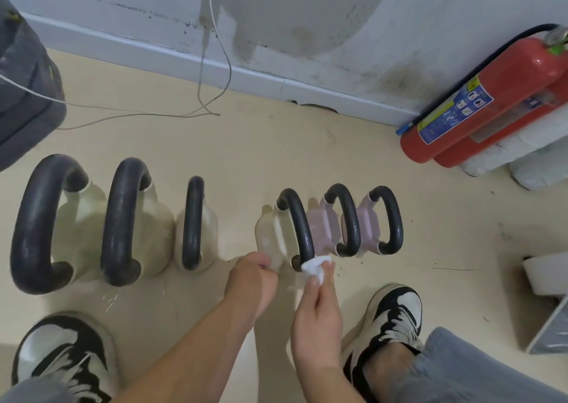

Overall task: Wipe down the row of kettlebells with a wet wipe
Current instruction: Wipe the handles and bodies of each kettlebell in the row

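While pinching a crumpled white wet wipe (pixel 316 266) in the fingertips of the right hand (pixel 316 307), presses it to the near end of the fourth kettlebell's (pixel 270 236) black handle (pixel 299 223); grips that kettlebell's cream body with the curled left hand (pixel 250 279). Flanked by three cream kettlebells (pixel 158 224) left, two pink kettlebells (pixel 322 230) right.

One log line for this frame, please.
phase: wiping | left hand: holds fourth kettlebell from left | right hand: pinches wet wipe against its handle
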